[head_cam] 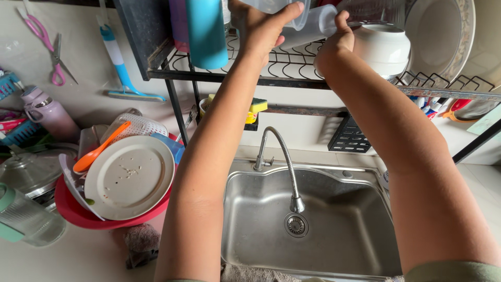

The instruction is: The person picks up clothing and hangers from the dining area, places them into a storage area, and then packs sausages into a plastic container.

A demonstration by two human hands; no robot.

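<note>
Left hand (261, 28) grasps a clear cup (279, 10) above the rack (292, 65). Right hand (334, 47) grasps a frosted bottle (313, 26), just beside a white bowl (383, 47) at the rack's right end.

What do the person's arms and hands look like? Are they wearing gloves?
No gloves. Both the left hand and the right hand are bare, with no rings or watch in view. The forearms are bare too. A bit of olive-green sleeve shows at the right upper arm.

Both arms raised; left hand (261, 28), right hand (334, 47) gripping.
</note>
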